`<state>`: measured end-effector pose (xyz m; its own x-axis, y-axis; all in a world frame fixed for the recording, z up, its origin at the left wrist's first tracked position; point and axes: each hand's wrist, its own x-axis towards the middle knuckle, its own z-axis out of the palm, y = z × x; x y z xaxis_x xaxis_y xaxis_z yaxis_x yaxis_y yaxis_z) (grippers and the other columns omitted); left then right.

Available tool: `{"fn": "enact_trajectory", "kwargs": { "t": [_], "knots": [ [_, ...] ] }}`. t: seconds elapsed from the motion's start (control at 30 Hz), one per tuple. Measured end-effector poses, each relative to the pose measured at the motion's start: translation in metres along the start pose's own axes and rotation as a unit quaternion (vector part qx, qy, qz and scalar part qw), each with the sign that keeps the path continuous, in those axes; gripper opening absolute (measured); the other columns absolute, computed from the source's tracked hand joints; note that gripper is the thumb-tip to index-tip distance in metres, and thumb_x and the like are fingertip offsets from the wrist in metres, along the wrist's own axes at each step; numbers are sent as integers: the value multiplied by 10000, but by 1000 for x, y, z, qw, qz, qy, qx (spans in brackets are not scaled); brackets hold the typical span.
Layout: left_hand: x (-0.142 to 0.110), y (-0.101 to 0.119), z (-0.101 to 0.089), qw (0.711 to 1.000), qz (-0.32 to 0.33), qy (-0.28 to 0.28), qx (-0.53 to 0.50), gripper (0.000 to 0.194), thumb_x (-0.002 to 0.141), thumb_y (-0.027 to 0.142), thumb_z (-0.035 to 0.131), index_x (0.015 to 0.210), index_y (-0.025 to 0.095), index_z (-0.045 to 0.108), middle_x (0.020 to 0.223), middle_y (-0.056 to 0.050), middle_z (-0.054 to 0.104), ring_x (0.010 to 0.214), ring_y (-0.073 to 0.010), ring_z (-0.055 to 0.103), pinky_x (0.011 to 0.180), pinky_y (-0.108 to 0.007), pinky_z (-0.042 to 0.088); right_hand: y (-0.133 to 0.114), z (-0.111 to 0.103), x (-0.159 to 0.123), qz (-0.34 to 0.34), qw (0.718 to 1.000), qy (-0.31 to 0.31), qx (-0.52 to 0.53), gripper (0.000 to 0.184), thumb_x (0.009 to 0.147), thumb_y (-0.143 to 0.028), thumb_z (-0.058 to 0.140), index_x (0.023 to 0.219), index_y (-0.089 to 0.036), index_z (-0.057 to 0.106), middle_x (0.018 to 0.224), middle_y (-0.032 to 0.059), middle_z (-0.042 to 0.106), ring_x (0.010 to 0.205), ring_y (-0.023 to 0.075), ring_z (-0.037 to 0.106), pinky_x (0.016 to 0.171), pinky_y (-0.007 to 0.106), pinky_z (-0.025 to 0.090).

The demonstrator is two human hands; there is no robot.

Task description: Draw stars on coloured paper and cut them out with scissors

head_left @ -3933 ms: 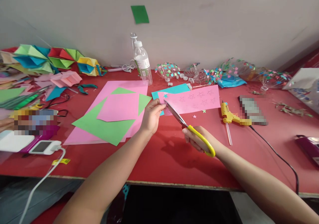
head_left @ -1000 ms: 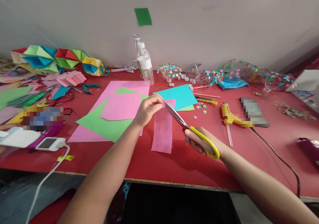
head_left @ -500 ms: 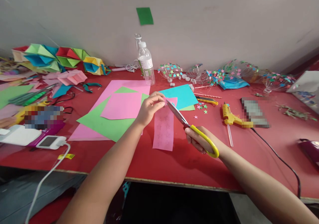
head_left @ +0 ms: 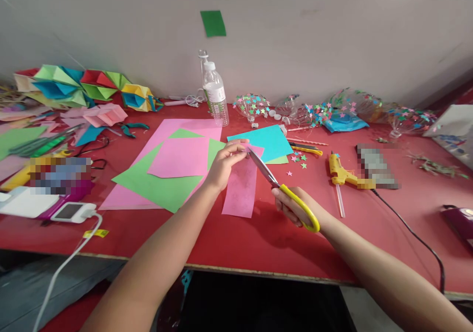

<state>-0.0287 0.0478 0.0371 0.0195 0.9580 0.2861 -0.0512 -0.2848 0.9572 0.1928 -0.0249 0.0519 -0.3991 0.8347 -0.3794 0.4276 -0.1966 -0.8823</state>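
Note:
My left hand (head_left: pixel 224 165) pinches the upper end of a pink paper strip (head_left: pixel 240 194), which hangs toward the table's front with faint star outlines on it. My right hand (head_left: pixel 290 209) grips yellow-handled scissors (head_left: pixel 303 208). The blades point up and left, their tips at the paper beside my left fingertips. The exact cut is too small to make out. Behind the strip lies a sheet of blue paper (head_left: pixel 271 142). Several small cut paper stars (head_left: pixel 303 165) are scattered to its right, near a yellow utility knife (head_left: pixel 310 149).
Pink and green sheets (head_left: pixel 158 189) lie on the left. A plastic bottle (head_left: pixel 216 95) stands by the wall. To the right are a yellow glue gun (head_left: pixel 338 172) with its cord, and a blurred-out flat object (head_left: pixel 375 164). Star-covered clear plastic pieces (head_left: pixel 252 106) line the back.
The pink strip, earlier stretched to the right, has been turned to hang toward the front, uncovering the blue paper, utility knife and stars. In the last second my left hand shifts slightly right.

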Motion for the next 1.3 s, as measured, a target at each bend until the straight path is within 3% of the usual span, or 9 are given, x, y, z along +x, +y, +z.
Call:
{"fn": "enact_trajectory", "kwargs": {
  "t": [0.2,1.0,1.3],
  "knots": [
    [1,7,-2,1000,-5,-7,28,122,711,314,663,637,217,652,788,-16,599,863,-220,545,855,-349,426,-2,-6,1,27,999,-11,-37,568,850,-734,490,669,-196,494,386,-78,398,323,71,368,393,230,334],
    [2,12,-7,998,-48,-22,14,126,654,317,678,609,200,664,709,-4,585,753,-175,511,761,-317,397,0,-14,2,-3,998,-29,-52,616,827,-777,477,683,-181,533,393,-70,404,354,69,372,424,234,349],
    [3,10,-8,998,-56,-26,11,137,660,326,686,619,197,665,718,-4,587,749,-174,505,747,-312,390,-3,-11,1,26,999,-4,-33,615,778,-786,546,633,-190,501,348,-83,373,305,58,350,384,220,299]
  ]
}}
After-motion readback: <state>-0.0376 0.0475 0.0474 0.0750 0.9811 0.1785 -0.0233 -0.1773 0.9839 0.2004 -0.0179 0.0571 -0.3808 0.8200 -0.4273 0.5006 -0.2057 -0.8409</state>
